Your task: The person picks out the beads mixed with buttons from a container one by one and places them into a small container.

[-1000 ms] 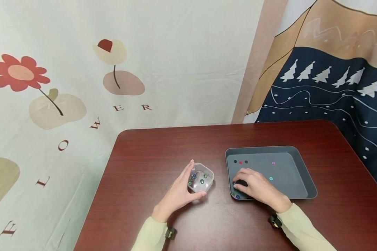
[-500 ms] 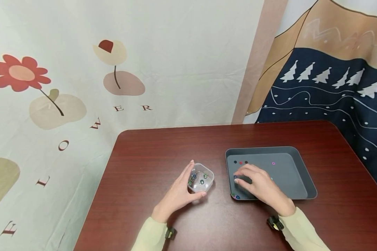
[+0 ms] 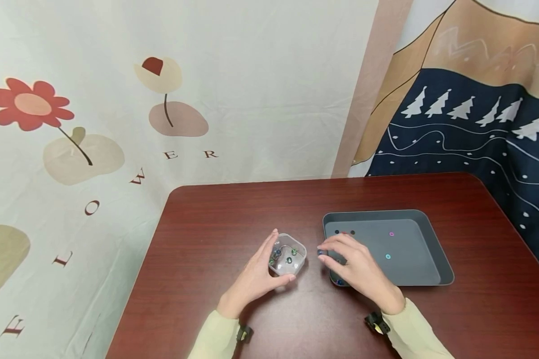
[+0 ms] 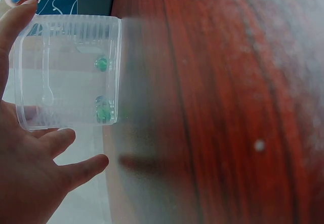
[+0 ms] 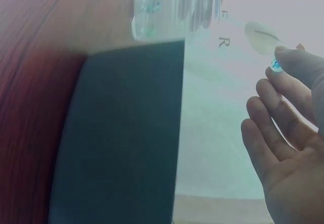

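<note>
The right hand [image 3: 357, 264] pinches a small blue bead [image 3: 320, 253] at its fingertips, above the left rim of the dark grey plastic tray [image 3: 435, 249]. The clear square plastic container [image 3: 288, 254] lies just to its left, cupped by the left hand [image 3: 256, 276]. The bead looks round, with no clear long axis.

Bright, even light; head view sharp, wrist views blurred.
</note>
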Available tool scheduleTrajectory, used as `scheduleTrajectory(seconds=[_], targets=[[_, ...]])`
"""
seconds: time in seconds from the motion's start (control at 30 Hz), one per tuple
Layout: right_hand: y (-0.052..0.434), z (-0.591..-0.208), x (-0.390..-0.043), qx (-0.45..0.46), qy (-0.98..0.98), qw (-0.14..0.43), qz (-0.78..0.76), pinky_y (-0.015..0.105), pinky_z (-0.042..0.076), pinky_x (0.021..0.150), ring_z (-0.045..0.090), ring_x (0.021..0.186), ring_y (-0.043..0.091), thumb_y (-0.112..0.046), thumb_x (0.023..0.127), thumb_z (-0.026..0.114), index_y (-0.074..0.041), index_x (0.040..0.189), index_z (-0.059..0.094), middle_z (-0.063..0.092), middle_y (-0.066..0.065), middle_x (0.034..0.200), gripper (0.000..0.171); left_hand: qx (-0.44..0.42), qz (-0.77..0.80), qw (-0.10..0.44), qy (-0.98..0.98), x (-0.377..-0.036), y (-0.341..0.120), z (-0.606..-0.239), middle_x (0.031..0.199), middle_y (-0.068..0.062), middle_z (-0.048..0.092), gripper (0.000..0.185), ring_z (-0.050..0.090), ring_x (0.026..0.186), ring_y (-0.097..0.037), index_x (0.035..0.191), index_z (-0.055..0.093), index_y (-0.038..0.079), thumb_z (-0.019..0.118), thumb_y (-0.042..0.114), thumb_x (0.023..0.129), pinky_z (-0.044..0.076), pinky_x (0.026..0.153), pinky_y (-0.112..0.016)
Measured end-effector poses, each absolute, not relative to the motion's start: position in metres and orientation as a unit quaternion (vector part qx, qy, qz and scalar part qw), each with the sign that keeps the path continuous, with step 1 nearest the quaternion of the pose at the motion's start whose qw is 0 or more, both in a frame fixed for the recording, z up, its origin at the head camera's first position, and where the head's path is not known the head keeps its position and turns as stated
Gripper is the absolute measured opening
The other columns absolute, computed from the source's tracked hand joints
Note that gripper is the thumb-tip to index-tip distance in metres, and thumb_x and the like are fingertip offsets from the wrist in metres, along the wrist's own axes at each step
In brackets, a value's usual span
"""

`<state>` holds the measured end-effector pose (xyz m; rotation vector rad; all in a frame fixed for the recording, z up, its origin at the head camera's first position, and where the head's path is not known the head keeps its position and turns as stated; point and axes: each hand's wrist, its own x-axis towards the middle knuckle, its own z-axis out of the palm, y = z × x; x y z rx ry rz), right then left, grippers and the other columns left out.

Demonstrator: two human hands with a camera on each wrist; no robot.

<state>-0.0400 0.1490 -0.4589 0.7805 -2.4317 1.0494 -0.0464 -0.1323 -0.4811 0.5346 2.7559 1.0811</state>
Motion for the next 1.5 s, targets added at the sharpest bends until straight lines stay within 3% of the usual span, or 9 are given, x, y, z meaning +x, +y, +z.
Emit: scheduleTrajectory(seconds=[0.17,0.4,1.5], targets=[[0.138,-0.457,-0.041,0.291,-0.856,0.181,0.386,0.031,0.056,0.083,0.065,0.101,0.011,-0.011,0.084,0.086,-0.014,0.106,0.079,0.069,-0.006,0.11,0.023,0.181,0.36,0.065,0.913,-0.047,-0.132,-0.481,0.171,0.004,0.021,0.112,0.035,0.151,-0.021,0.166,0.022,0.013,0.083,0.054,0.082,0.034,0.119,-0.049],[0.123,-0.458,-0.043,0.316,-0.846,0.183,0.389,0.03,0.055,0.084,0.064,0.102,0.011,-0.014,0.087,0.084,-0.017,0.108,0.078,0.069,-0.007,0.11,0.022,0.181,0.36,0.068,0.913,-0.047,-0.132,-0.481,0.172,0.003,0.02,0.112,0.034,0.151,-0.022,0.167,0.02,0.015,0.082,0.055,0.083,0.034,0.119,-0.05],[0.088,-0.471,-0.058,0.363,-0.861,0.15,0.325,0.034,0.056,0.087,0.063,0.104,0.015,-0.015,0.089,0.083,-0.009,0.107,0.079,0.069,-0.002,0.11,0.019,0.18,0.378,0.085,0.904,-0.047,-0.132,-0.48,0.172,0.006,0.015,0.113,0.031,0.153,-0.023,0.167,0.018,0.015,0.08,0.058,0.084,0.034,0.119,-0.052]])
